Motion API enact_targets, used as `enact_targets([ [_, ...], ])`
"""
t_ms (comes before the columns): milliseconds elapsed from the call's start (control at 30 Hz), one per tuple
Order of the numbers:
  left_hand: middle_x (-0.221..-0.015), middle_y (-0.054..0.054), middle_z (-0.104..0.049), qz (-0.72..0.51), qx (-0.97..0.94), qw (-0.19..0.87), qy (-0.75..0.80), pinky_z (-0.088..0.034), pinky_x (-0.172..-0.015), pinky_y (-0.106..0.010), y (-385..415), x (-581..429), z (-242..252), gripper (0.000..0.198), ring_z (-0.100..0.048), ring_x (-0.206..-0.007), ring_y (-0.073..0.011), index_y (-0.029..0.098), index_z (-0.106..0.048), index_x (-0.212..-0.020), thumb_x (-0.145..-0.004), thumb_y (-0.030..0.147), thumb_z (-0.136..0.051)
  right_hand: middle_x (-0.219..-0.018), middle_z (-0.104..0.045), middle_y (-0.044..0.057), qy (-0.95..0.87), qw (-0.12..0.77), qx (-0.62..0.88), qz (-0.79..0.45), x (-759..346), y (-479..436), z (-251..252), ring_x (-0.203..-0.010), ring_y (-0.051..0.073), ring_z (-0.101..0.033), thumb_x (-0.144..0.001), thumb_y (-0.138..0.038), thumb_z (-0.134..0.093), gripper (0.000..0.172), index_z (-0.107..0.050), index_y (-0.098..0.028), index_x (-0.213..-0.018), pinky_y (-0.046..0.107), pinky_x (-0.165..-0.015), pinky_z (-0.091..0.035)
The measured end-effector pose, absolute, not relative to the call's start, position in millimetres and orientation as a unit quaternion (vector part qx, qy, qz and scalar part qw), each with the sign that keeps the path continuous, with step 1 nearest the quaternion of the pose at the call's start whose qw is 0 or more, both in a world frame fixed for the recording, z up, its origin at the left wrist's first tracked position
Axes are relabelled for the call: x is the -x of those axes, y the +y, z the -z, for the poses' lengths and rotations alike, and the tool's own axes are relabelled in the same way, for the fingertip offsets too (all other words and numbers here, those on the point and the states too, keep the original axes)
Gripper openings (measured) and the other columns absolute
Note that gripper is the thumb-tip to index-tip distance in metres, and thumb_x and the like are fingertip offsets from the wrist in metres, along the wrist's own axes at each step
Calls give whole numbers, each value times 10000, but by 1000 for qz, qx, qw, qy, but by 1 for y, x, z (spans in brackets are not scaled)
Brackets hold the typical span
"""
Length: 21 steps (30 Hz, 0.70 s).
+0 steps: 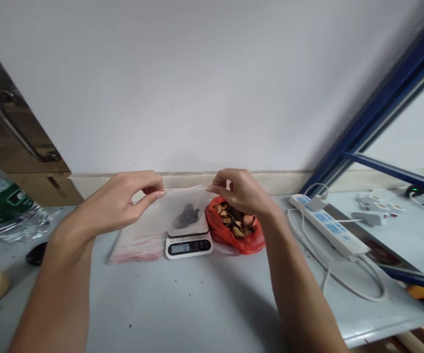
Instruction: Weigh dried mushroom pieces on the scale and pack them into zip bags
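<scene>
While the left hand (pixel 129 197) and right hand (pixel 238 190) pinch its crosswise top edge, the bag (pixel 185 200) hangs upright.

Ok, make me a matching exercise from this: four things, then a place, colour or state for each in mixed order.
Things
1. Translucent bag
2. Digital scale
3. Red bag
4. Power strip

Descriptions
A. White, with blue-marked sockets
B. Open, showing brown pieces
C. Pinched along its top by the left hand and right hand
D. Has a dark display panel

Pairs: 1-C, 2-D, 3-B, 4-A
</scene>
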<state>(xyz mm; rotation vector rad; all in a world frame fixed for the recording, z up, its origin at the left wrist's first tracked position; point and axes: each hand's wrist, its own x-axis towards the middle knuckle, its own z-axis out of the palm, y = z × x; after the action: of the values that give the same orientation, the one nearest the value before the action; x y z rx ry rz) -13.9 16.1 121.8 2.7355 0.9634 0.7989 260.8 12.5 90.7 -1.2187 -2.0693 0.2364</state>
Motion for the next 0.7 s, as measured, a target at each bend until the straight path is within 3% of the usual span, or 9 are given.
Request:
enact_targets([
  [167, -734, -5, -696, -303, -895, 33, 327, -467, -648, -302, 16, 14, -125, 261, -605, -634, -186, 254, -654, -782, -918, 428, -515, -739, -682, 12, -808, 360, 450, -123, -257, 9, -92, -679, 140, -593, -887, -256, -658, 190, -615, -192, -714, 276, -651, -439],
  [267, -799, -13, -722, -332, -887, 18, 320, -491, -698, -325, 15, 12, -125, 264, -632, -674, -206, 273, -694, -816, -913, 463, -539, -840, -718, 40, -832, 315, 424, -170, -253, 5, -93, -765, 160, -645, -862, -241, -682, 75, -662, -177, -827, 281, -701, -488],
  [400, -879, -19, -746, -335, -896, 28, 290, -509, -727, -326, 13, 2, -121, 272, -668, -734, -221, 295, -731, -845, -916, 477, -542, -1005, -760, 59, -846, 254, 407, -231, -243, -2, -94, -931, 199, -685, -860, -297, -732, 220, -700, -189, -1049, 303, -802, -515],
  [533, -941, -30, -747, -333, -905, 21, 266, -520, -757, -310, 10, -11, -113, 301, -682, -797, -212, 284, -762, -875, -944, 400, -493, -777, -717, -13, -863, 201, 402, -232, -232, -5, -92, -724, 164, -641, -898, -295, -714, 95, -694, -202, -894, 282, -709, -488],
  [633, -955, -31, -741, -348, -904, 12, 247, -516, -745, -295, 5, -19, -110, 301, -680, -800, -193, 264, -766, -900, -968, 342, -484, -577, -562, -59, -863, 187, 418, -216, -230, -5, -88, -569, 132, -525, -892, -284, -724, 232, -613, -213, -700, 266, -594, -436],
  [700, -957, -34, -741, -370, -898, -2, 238, -519, -755, -290, 1, -22, -111, 265, -677, -803, -187, 250, -766, -916, -973, 320, -517, -570, -553, -58, -860, 194, 412, -231, -233, -5, -85, -564, 129, -516, -911, -269, -693, 248, -609, -212, -685, 261, -585, -436],
])
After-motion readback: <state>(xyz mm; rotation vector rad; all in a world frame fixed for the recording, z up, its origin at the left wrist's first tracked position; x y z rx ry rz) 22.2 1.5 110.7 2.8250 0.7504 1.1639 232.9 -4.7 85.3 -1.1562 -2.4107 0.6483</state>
